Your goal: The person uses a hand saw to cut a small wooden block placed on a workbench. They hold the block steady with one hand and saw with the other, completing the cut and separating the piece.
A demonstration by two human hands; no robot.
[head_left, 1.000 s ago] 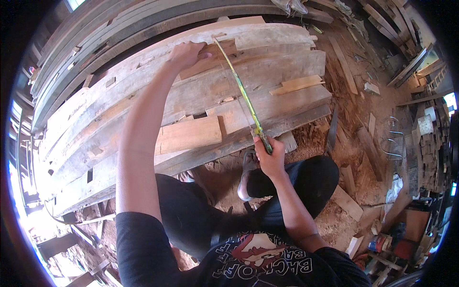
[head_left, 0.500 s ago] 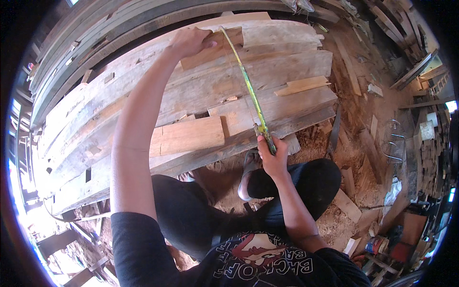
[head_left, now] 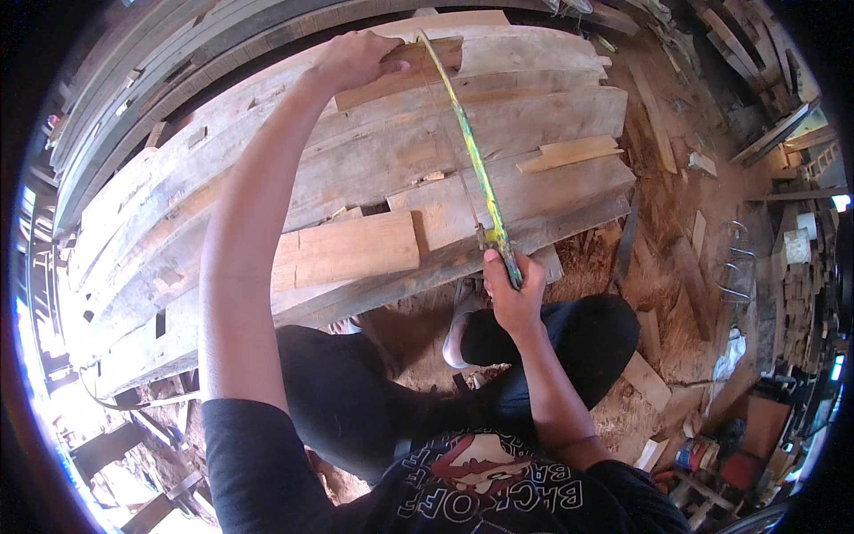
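Observation:
In my right hand (head_left: 518, 292) is the handle end of a bow saw (head_left: 470, 133) with a slim yellow-green frame. Its thin blade runs along the frame's left side, slanting away from me across the planks. The saw's far end lies over a short brown wooden board (head_left: 433, 64) on the far side of the planks. My left hand (head_left: 363, 60) grips that board just left of the saw, thumb on top and fingers bent toward its far edge. The fingertips are partly hidden. Where blade meets wood is too fine to make out.
Wide weathered planks (head_left: 498, 116) form a low surface before my knees. A pale short board (head_left: 347, 251) and a thin splintered offcut (head_left: 569, 153) lie on it. Long timbers (head_left: 178, 84) are stacked beyond. Sawdust and scraps cover the ground (head_left: 667, 267) at right.
The view has shifted a little, so the planks sit slightly higher. My right hand and the saw handle have come slightly nearer to me against the planks. The left hand keeps its grip.

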